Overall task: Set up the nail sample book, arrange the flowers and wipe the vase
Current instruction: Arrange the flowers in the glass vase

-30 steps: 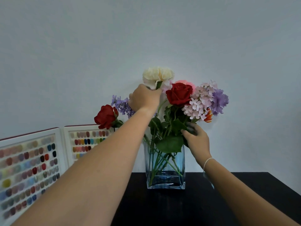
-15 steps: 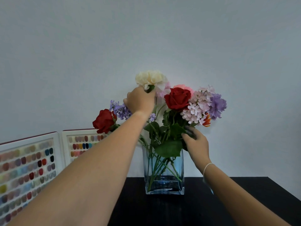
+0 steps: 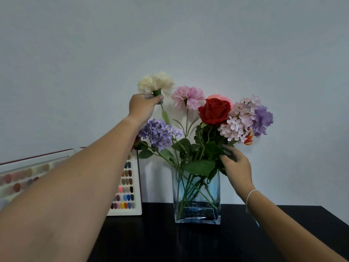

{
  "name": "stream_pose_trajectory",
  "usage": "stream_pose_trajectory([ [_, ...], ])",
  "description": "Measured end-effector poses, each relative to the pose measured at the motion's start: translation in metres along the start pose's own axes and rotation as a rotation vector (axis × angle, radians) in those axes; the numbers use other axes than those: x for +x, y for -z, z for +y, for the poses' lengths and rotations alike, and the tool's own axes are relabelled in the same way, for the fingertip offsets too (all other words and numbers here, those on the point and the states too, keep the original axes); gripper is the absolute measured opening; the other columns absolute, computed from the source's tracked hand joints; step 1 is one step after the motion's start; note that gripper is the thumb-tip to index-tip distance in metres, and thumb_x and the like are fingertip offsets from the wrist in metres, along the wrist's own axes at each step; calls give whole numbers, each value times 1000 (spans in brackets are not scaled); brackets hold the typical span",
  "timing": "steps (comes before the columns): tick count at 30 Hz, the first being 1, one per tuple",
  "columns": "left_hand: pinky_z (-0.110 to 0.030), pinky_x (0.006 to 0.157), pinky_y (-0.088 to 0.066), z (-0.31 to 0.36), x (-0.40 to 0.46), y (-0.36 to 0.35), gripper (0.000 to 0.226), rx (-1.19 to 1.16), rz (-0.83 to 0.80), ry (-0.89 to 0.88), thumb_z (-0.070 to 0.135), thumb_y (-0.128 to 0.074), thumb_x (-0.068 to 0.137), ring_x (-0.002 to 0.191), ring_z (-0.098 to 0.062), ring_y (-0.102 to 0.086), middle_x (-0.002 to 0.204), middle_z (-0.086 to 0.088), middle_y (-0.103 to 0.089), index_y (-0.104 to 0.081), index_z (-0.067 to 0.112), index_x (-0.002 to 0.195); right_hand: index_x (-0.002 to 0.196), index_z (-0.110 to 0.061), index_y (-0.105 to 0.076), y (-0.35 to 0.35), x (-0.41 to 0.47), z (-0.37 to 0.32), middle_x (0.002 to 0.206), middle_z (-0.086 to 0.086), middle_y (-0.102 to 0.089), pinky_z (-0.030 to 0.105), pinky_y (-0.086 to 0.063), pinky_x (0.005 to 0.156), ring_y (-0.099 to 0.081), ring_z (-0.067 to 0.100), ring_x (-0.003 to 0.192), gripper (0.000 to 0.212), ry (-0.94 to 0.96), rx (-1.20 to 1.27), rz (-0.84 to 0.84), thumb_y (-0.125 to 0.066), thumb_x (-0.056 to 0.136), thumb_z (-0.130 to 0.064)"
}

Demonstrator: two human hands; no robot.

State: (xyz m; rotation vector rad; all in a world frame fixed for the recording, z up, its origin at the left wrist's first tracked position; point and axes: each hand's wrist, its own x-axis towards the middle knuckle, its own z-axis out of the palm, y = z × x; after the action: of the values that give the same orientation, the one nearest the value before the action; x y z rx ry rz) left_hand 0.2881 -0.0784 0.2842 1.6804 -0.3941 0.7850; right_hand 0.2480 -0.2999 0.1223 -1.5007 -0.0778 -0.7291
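Observation:
A clear blue glass vase (image 3: 215, 201) stands on the black table (image 3: 188, 242) against the wall, full of artificial flowers. My left hand (image 3: 143, 105) pinches the stem just under the cream carnation (image 3: 155, 83), held up and to the left of the bunch. A pink carnation (image 3: 188, 97), a red rose (image 3: 215, 110), lilac clusters (image 3: 160, 132) and pale pink and purple blooms (image 3: 245, 118) fill the rest. My right hand (image 3: 236, 163) grips the leaves and stems at the bunch's right side, above the vase rim. The open nail sample book (image 3: 125, 186) stands at the left, partly behind my left arm.
A plain pale wall rises right behind the vase and book. The table's right edge runs at the far right. A second red rose (image 3: 136, 143) is mostly hidden behind my left arm.
My left hand has drawn the cream carnation up and to the left, away from the bunch, uncovering the pink carnation. The right hand stays on the leaves.

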Motion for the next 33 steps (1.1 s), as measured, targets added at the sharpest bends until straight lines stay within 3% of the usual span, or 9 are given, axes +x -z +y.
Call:
stream_pose_trajectory([
  [2, -9, 75, -39, -10, -4, -1, 8, 22, -39, 23, 21, -66, 82, 102, -12, -56, 98, -3, -66, -70, 14, 77, 104, -30, -60, 0, -1, 2, 105, 4, -65, 48, -53, 86, -64, 26, 92, 32, -4, 6, 3, -51, 83, -7],
  [13, -31, 86, -47, -43, -9, 15, 18, 157, 6, 133, 27, -73, 75, 87, -20, -64, 79, -4, -69, -66, 20, 60, 110, -22, -61, 0, 3, -5, 104, 7, -66, 42, -54, 86, -64, 24, 92, 36, -3, -11, 24, -48, 82, -3],
  [17, -31, 60, -35, -37, -7, 26, 44, 371, 61, 133, 39, -71, 74, 61, -23, -49, 54, -2, -48, -45, 16, 47, 112, -20, -61, -5, 6, -10, 110, 13, -66, 47, -51, 90, -62, 27, 98, 36, 2, -26, 23, -47, 83, -5],
  [20, -30, 56, -30, -24, -12, 34, 56, 658, 63, 113, 47, -67, 75, 53, -23, -43, 50, -3, -39, -33, 12, 47, 114, -19, -61, -6, 5, -14, 111, 14, -65, 48, -51, 89, -62, 28, 95, 35, 11, -56, 30, -46, 84, -8],
  [24, -32, 61, -35, 14, -30, 32, 48, 817, 95, -14, 47, -60, 78, 70, -33, -55, 59, -11, -53, -57, 1, 62, 114, -17, -61, 4, 3, -22, 111, 12, -65, 48, -50, 90, -62, 27, 96, 30, 6, -87, 94, -48, 86, -14],
  [27, -32, 58, -44, 29, -56, 22, 45, 706, 147, -244, 39, -55, 80, 61, -27, -58, 70, -24, -67, -67, -3, 70, 113, -15, -61, -4, 4, -26, 111, 10, -65, 48, -49, 91, -60, 26, 99, 28, -2, -87, 104, -52, 87, -17],
  [30, -34, 76, -52, 36, -80, -10, 37, 541, -48, -361, 33, -55, 85, 61, -30, -61, 71, -18, -68, -68, 1, 71, 112, -16, -62, -7, 5, -28, 110, 8, -64, 50, -49, 90, -60, 28, 99, 26, -21, -72, 128, -52, 87, -19],
  [32, -18, 78, -50, 32, -90, -37, 28, 432, -244, -297, 30, -57, 87, 57, -27, -61, 72, -11, -67, -70, 7, 77, 111, -16, -62, -8, 5, -30, 111, 9, -64, 51, -48, 91, -59, 30, 100, 27, -27, -54, 149, -49, 88, -16],
  [33, -5, 68, -44, 27, -93, -50, 22, 396, -291, -258, 29, -58, 87, 51, -19, -56, 72, -4, -65, -70, 11, 83, 111, -15, -62, -7, 4, -30, 111, 9, -63, 51, -48, 91, -58, 31, 100, 27, -29, -52, 155, -47, 88, -15],
])
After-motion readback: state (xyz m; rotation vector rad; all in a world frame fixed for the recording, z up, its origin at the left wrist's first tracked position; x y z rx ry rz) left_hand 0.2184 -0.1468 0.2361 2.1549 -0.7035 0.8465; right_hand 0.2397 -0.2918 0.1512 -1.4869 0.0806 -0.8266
